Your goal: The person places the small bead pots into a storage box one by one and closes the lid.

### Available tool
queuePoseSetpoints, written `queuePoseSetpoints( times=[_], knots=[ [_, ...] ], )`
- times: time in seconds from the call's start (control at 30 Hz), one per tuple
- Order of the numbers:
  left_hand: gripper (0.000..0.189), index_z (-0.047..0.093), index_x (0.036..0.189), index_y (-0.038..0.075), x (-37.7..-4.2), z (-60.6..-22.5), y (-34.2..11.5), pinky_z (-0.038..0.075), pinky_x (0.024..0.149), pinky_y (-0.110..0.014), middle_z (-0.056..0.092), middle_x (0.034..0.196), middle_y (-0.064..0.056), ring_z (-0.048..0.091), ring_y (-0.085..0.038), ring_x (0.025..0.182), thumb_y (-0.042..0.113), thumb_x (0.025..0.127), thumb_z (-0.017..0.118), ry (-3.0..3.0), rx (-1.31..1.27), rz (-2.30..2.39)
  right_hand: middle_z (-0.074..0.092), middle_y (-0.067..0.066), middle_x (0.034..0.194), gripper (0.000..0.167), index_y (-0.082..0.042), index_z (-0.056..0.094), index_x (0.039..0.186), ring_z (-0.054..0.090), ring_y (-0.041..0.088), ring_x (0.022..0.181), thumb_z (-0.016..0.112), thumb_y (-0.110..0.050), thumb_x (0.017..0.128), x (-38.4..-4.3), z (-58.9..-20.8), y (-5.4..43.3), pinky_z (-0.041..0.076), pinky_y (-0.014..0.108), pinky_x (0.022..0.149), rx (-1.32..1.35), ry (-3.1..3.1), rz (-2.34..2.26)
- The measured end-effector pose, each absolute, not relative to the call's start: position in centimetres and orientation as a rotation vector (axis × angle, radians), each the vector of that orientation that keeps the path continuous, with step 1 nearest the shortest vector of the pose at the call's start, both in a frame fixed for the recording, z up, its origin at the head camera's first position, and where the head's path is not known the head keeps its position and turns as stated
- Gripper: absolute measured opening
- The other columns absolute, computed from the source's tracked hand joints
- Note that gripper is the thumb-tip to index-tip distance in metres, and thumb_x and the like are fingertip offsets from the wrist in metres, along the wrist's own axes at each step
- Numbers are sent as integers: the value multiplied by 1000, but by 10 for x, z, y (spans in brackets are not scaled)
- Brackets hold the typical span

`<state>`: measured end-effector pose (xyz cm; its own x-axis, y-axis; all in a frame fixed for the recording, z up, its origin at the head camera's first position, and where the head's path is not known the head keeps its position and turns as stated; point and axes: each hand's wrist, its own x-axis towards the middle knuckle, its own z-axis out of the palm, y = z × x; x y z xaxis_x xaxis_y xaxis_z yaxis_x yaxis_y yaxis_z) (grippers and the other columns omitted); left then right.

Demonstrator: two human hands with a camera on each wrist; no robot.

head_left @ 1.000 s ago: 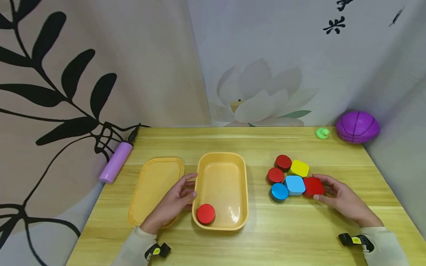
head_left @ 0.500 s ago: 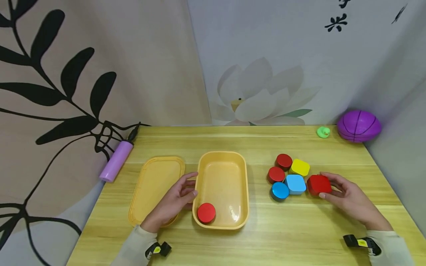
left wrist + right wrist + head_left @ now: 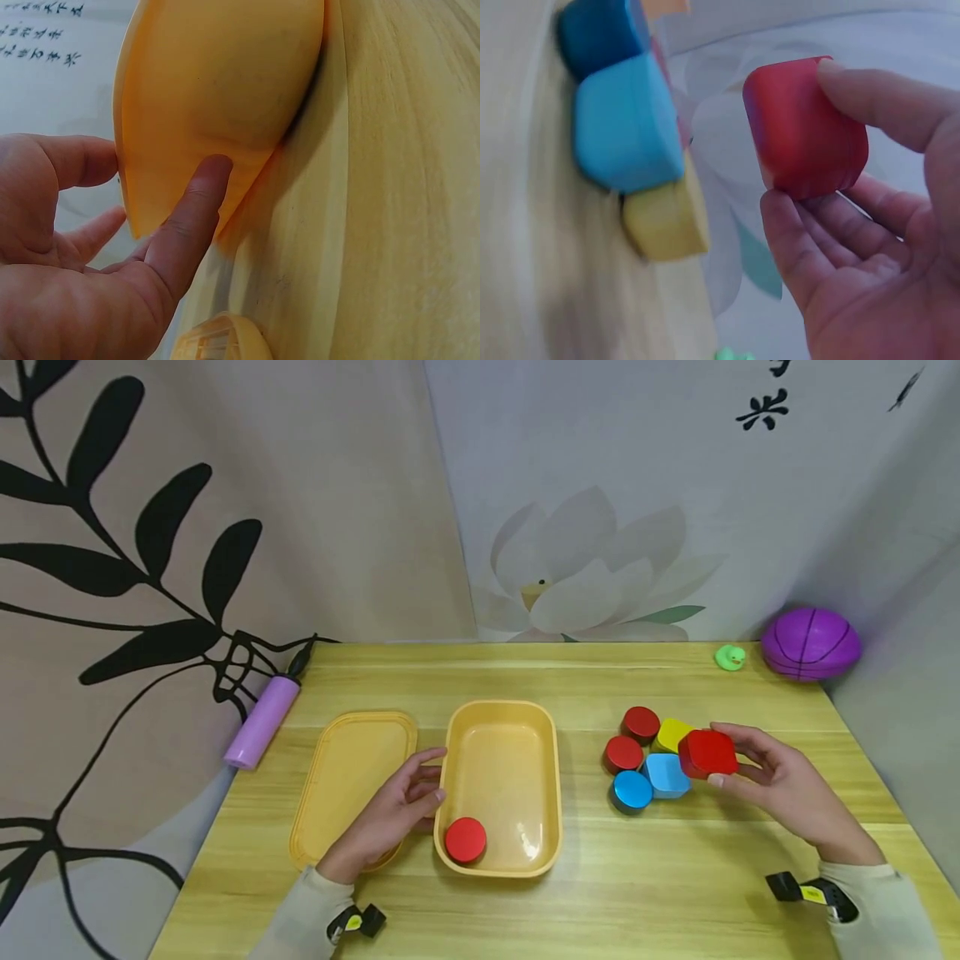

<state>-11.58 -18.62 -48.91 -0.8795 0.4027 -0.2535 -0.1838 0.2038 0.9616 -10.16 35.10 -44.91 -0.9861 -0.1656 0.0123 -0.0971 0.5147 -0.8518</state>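
Note:
My right hand (image 3: pixel 787 789) pinches a red block (image 3: pixel 707 754) with rounded corners between thumb and fingers. The right wrist view shows this red block (image 3: pixel 806 127) raised off the tabletop. Just left of it lie a yellow block (image 3: pixel 670 735), a light blue block (image 3: pixel 666 775), a blue round block (image 3: pixel 631 792) and two red round blocks (image 3: pixel 622 754). My left hand (image 3: pixel 390 814) touches the left side of a yellow-orange box (image 3: pixel 558 793); its fingertips rest at the rim and outer wall. Inside the box, near the front left corner, sits a red round block (image 3: pixel 465 840).
A matching lid (image 3: pixel 352 768) lies left of the box, partly beneath my left forearm. A purple cylinder with a black top (image 3: pixel 264 721) lies at the left edge. At the back right are a green toy duck (image 3: pixel 730 657) and a purple ball (image 3: pixel 811 644).
The red block in my right hand has been drawn right, away from the light blue one, then lifted and carried back left, now overlapping the yellow block's view. My left hand stays put.

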Motion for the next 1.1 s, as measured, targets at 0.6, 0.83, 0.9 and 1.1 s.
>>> queuePoseSetpoints(
  times=[0.6, 0.83, 0.9, 1.1],
  knots=[
    [59, 35, 162, 30, -116, -490, -185, 63, 87, -46, 46, 155, -19, 57, -34, 132, 24, 109, 61, 2026, 196, 1730, 62, 4, 144, 63, -3, 52, 152, 65, 7, 121, 79, -4, 95, -122, -418, 277, 55, 17, 97, -571, 2528, -1633],
    [59, 35, 162, 31, -116, -491, -186, 63, 88, -46, 46, 156, -19, 56, -35, 133, 25, 109, 61, 2032, 197, 1726, 63, 9, 140, 63, -7, 52, 153, 67, 15, 115, 79, -11, 96, -131, -414, 244, 57, 21, 97, -610, 2460, -1610],
    [60, 35, 162, 31, -116, -490, -186, 63, 88, -46, 46, 155, -19, 56, -35, 134, 25, 109, 61, 2033, 198, 1724, 63, 8, 141, 64, -8, 53, 152, 70, 18, 113, 81, -13, 95, -133, -414, 233, 58, 24, 96, -622, 2438, -1612],
    [60, 34, 163, 30, -116, -490, -186, 63, 88, -46, 46, 155, -20, 57, -34, 132, 26, 109, 62, 2025, 196, 1726, 63, 5, 145, 68, -4, 53, 151, 71, 20, 115, 84, -12, 92, -139, -421, 195, 59, 27, 99, -747, 2346, -1646]
  ],
)
